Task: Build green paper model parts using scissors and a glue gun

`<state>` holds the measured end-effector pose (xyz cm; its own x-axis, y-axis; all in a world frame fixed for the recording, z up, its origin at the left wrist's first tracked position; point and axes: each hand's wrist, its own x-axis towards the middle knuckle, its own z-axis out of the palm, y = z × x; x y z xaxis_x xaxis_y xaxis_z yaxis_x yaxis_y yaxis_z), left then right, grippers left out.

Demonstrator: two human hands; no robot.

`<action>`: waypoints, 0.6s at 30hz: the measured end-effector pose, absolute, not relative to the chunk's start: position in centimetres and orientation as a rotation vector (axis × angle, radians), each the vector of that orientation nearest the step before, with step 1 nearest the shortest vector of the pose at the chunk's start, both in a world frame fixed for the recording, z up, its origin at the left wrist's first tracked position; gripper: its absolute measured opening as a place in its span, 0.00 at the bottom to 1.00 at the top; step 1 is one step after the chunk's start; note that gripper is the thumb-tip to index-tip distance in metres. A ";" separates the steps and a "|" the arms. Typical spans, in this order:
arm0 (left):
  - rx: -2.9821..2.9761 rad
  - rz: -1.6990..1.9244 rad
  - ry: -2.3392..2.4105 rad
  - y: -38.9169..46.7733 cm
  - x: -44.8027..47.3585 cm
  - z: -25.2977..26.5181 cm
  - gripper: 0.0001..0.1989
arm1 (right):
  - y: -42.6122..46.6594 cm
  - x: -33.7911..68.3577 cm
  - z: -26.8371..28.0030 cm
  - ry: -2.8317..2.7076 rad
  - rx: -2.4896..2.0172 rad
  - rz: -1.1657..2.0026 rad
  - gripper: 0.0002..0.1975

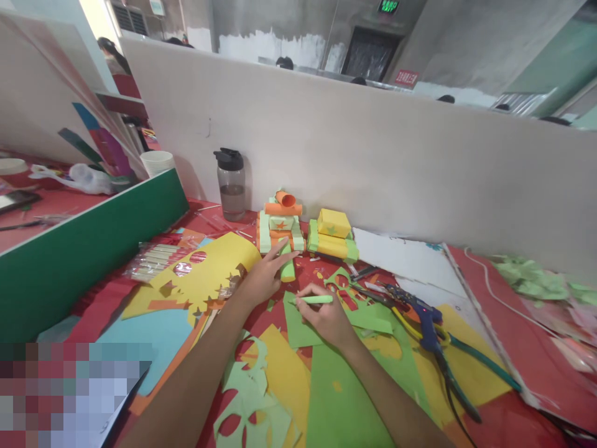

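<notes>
My right hand [324, 316] is closed around a light green pen [318, 299], its tip over a piece of green paper [298, 326]. My left hand [265, 279] has its fingers stretched out and apart, reaching across a small green paper roll [288, 272]; whether it grips the roll is unclear. Just beyond stands a paper model [281, 223] in pale green and orange, with an orange tube on top. Beside it on the right is a second model [332, 233], a yellow box on a yellow and green base.
Cut yellow sheets [209, 267] and pale green scraps [254, 404] cover the red table. Pliers [459, 361] and a blue glue gun [426, 320] lie at right. A water bottle [232, 186] stands by the white partition [373, 155]; a green panel [93, 249] borders the left.
</notes>
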<state>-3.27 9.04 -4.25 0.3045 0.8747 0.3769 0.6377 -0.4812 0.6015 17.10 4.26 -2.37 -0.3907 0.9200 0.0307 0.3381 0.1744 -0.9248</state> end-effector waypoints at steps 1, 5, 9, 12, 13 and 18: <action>2.240 0.977 1.360 9.0 -3.3 -4.3 0.46 | 4.3 17.1 -2.4 -1.822 -1.188 1.205 0.08; 2.253 0.982 1.360 9.0 -3.2 -4.2 0.44 | 4.3 17.1 -2.5 -1.827 -1.200 1.181 0.08; 2.250 0.990 1.357 8.9 -3.2 -4.1 0.43 | 4.4 17.0 -2.4 -1.848 -1.209 1.165 0.08; 2.236 0.994 1.355 8.8 -3.1 -3.9 0.44 | 4.4 17.1 -2.5 -1.875 -1.208 1.169 0.08; 2.232 0.987 1.357 8.7 -3.1 -3.9 0.44 | 4.4 17.1 -2.5 -1.884 -1.211 1.171 0.08; 2.231 0.972 1.366 8.7 -3.1 -3.7 0.44 | 4.3 17.2 -2.7 -1.904 -1.220 1.203 0.08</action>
<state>-3.13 8.67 -3.72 0.3003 0.8784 0.3718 0.6390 -0.4746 0.6053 17.19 4.32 -2.67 -0.4198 0.9076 -0.0031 0.3922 0.1783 -0.9024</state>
